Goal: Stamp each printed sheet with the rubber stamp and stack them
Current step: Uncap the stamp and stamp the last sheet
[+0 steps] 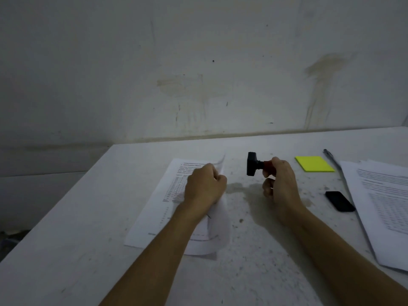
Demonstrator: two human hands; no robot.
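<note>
The left hand (206, 187) covers the middle of the printed sheet (176, 195) at frame centre, fingers curled round its lifted, blurred right edge; the print is too small to read. Right of it, the right hand (280, 184) grips the rubber stamp (257, 165) by its red handle, clear of the worktop (254, 250). The stamp's long axis lies horizontal, black base pointing left, and the stack of sheets (384, 206) is cut off at the right edge.

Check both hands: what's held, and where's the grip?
Right hand holds the stamp sideways, grip on its red handle. Left hand grips the sheet at its lifted right edge.
</note>
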